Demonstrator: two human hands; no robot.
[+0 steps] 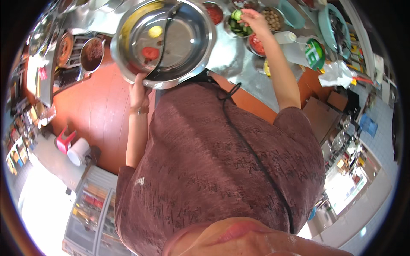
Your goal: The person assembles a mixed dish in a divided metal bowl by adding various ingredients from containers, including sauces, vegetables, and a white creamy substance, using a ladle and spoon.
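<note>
Cucumber slice (pixel 236 15) pinched in my right hand (pixel 252 18), top centre | left hand (pixel 139 91) clenched on basin (pixel 188 38) rim (basin lies left of slice)

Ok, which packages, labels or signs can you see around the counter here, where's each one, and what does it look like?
Squeeze bottle: lying on the steel counter right of the right hand, pale translucent, with a round green and white label.
Small red tag: on the far left counter edge, printing too small to tell.
Packaged goods: colourful small packs along the far left rim.
Glass-door cooler: lower left, rows of coloured containers inside.
</note>
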